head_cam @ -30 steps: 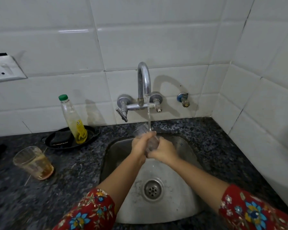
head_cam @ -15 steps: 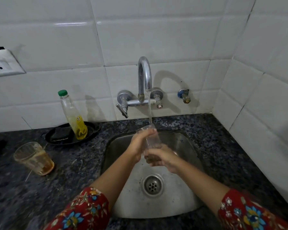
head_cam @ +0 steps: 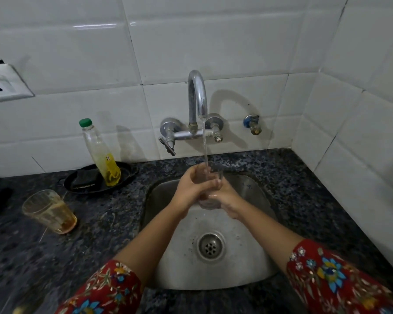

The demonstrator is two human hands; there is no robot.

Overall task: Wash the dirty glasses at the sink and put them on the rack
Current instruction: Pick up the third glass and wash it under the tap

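At frame centre, the left hand (head_cam: pixel 192 188) and right hand (head_cam: pixel 227 198) both wrap the clear tumbler glass (head_cam: pixel 208 189) upright under the tap's stream (head_cam: pixel 205 146); best rotate it gently, grip firm against slipping.

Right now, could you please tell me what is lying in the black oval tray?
The black oval tray holds a green-capped clear bottle of yellow liquid and a dark scrub pad. The tray floor beneath them is hidden.

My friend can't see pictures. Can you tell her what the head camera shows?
Two hands, left and right, hold a clear glass upright under the running tap over a steel sink. On the dark counter at left stand a dirty glass and a soap bottle.
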